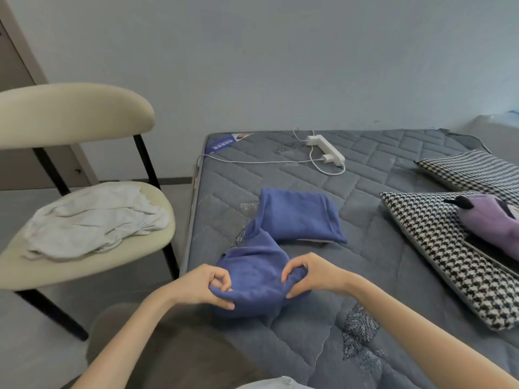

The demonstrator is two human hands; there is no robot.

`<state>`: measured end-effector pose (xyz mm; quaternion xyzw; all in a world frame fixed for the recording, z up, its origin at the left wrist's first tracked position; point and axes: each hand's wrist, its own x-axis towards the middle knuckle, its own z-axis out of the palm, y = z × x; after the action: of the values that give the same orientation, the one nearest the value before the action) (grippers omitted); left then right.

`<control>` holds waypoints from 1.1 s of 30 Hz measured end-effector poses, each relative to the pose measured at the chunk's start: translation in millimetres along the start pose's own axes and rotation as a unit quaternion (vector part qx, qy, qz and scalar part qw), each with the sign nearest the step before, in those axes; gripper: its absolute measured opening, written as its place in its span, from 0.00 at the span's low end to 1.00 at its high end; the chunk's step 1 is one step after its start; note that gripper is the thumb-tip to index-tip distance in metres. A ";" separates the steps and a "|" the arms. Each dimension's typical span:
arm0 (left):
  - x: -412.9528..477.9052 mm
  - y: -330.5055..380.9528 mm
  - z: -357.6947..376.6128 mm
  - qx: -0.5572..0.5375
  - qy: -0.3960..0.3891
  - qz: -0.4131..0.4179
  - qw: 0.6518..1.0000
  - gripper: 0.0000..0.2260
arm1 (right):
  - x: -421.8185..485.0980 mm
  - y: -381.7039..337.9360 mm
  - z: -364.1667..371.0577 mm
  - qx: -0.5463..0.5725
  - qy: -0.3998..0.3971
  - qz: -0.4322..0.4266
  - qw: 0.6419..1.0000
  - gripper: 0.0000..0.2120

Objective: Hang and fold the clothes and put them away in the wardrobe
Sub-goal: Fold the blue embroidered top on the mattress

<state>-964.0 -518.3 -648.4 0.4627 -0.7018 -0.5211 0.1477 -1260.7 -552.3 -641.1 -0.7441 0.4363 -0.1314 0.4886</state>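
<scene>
On the grey quilted mattress [365,248], near its left edge, the blue garment [297,217] lies half folded: the far part is a flat, tidy rectangle, the near part a bunched hump (soft cloth, likely to slump). Folding looks to be the step in hand. The left hand [202,284] and right hand [311,276] each pinch the hump, one on either side. Next, I judge, this end needs smoothing and laying squarely over the far part.
</scene>
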 end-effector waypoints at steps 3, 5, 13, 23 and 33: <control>-1.2 -2.0 10.0 0.009 -0.054 -0.009 0.998 0.14 | -10.7 9.2 8.9 -0.005 -0.062 0.044 0.997 0.11; 0.1 -2.2 15.3 0.019 -0.091 -0.020 0.996 0.14 | -14.4 12.0 11.1 0.000 -0.095 0.066 0.993 0.12; 9.3 -14.7 15.1 -0.121 0.017 -0.102 0.987 0.12 | 0.0 16.2 -0.3 0.107 -0.061 0.114 0.986 0.12; 53.0 -41.6 4.4 -0.292 0.358 -0.154 0.873 0.08 | 64.6 27.6 0.7 0.177 0.199 0.116 0.957 0.20; 69.1 -36.0 32.9 -0.186 0.422 -0.282 0.841 0.29 | 66.4 44.2 46.6 0.017 0.264 0.246 0.933 0.34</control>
<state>-1005.4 -555.3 -712.3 0.7799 -0.3003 -0.4152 0.3595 -1215.9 -581.7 -716.4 -0.5436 0.7167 -0.2057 0.3854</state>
